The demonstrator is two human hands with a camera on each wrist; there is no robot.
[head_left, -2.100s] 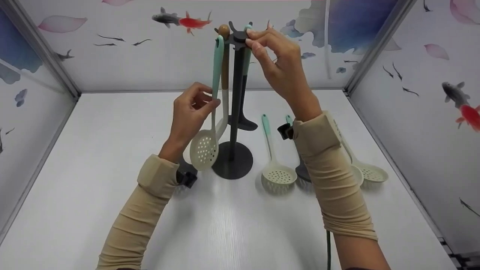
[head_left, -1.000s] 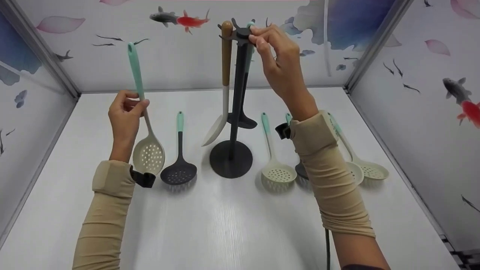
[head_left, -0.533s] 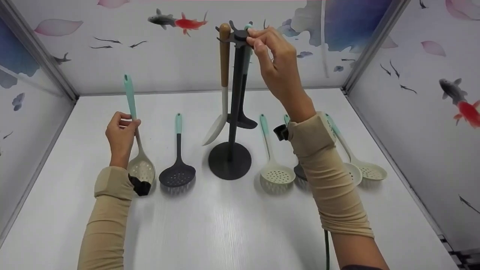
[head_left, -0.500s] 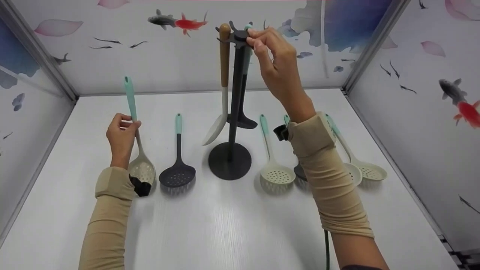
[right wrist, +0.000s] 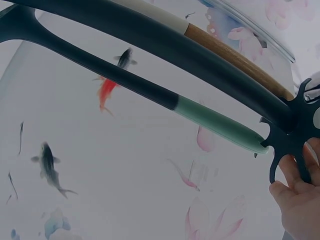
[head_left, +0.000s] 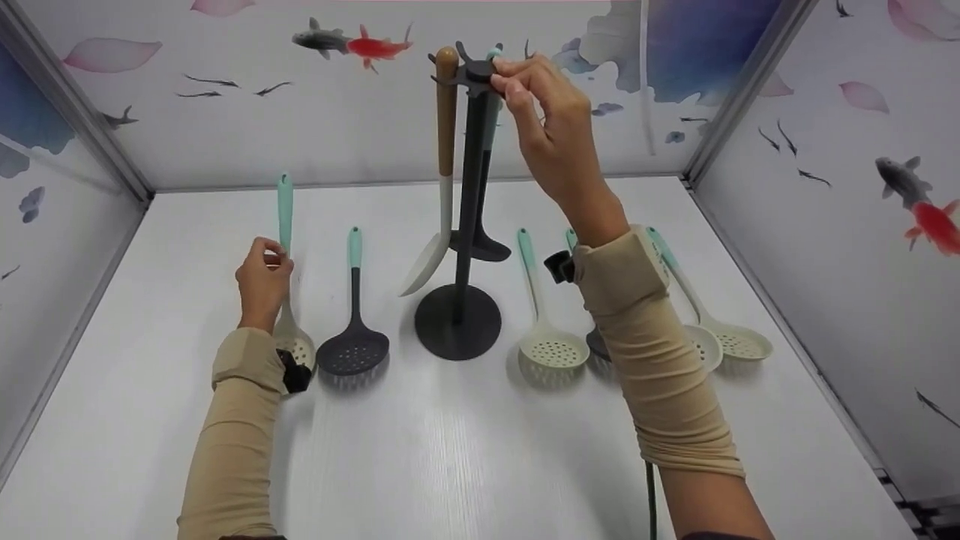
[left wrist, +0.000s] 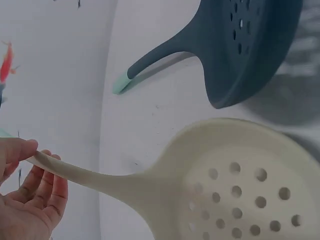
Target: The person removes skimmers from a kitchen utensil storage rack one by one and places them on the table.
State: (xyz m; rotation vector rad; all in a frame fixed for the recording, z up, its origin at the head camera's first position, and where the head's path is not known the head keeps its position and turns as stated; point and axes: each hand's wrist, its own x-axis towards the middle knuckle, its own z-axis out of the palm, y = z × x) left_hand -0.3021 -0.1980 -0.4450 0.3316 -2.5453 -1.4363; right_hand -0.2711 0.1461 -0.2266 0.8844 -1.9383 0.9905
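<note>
My left hand (head_left: 262, 283) pinches a cream skimmer (head_left: 285, 210) with a mint handle, low over the left of the table; in the left wrist view, the thumb and index finger meet on its shaft. The skimmer's perforated bowl (left wrist: 240, 195) faces the camera. My right hand (head_left: 553, 127) grips a hook arm at the top of a black utensil stand (head_left: 459, 322), and the right wrist view shows fingers at the hooked top (right wrist: 295, 130). From the stand hang a white utensil with a wooden handle (head_left: 446, 120) and a dark utensil with a green handle (head_left: 484, 195).
Right of the held skimmer lies a dark skimmer (head_left: 354, 349). Beyond the stand lie a cream skimmer (head_left: 553, 349), a dark utensil (head_left: 600, 343) partly behind the right arm, and more pale perforated utensils (head_left: 739, 345). Patterned panels (head_left: 225, 135) enclose the white table (head_left: 420, 450).
My left hand has carried the cream skimmer from beside the stand to the left and down to the table, then slightly right with its handle straighter. The right hand keeps its hold on the stand.
</note>
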